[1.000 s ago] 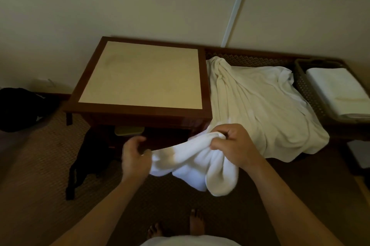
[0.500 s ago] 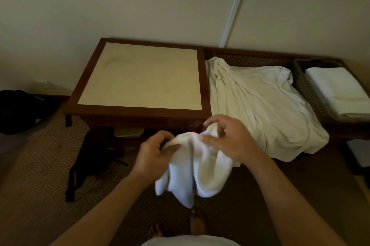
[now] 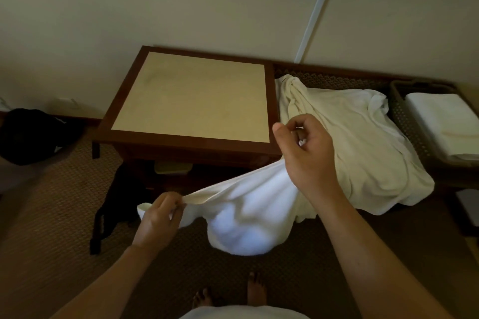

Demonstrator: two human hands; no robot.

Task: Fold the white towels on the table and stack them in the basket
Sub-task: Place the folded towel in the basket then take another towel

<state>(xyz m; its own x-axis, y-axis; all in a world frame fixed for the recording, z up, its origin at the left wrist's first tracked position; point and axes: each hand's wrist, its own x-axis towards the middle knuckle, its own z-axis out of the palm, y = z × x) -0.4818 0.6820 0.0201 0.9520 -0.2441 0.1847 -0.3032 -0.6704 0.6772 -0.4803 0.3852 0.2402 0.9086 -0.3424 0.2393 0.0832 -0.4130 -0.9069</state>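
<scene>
Your left hand [image 3: 158,220] pinches one edge of a small white towel [image 3: 243,217], low and near you, while your right hand [image 3: 305,152] grips the opposite edge, raised higher and further right. The towel hangs between them in mid-air, off the table, with a deep sag bunched in the middle, so its corners are not yet found.

You appear to be at the opening step for this towel: spreading it out before any fold. The next move calls for working both grips along the edge to 2 corners, pulling the cloth taut, then laying it flat on the bare tan top of the table [image 3: 191,95], which lies just beyond your hands.

To the right of the table, a large cream cloth [image 3: 357,142] lies crumpled over a lower woven surface and spills off its near edge; it sits between you and the basket [image 3: 404,116] at far right. 1 folded towel stack [image 3: 443,121] already rests in the basket. Reaching there means passing over that loose heap without dragging it. A dark bag [image 3: 31,134] sits on the floor at far left, and a black strap [image 3: 108,209] hangs by the table's near leg, clear of your work.
</scene>
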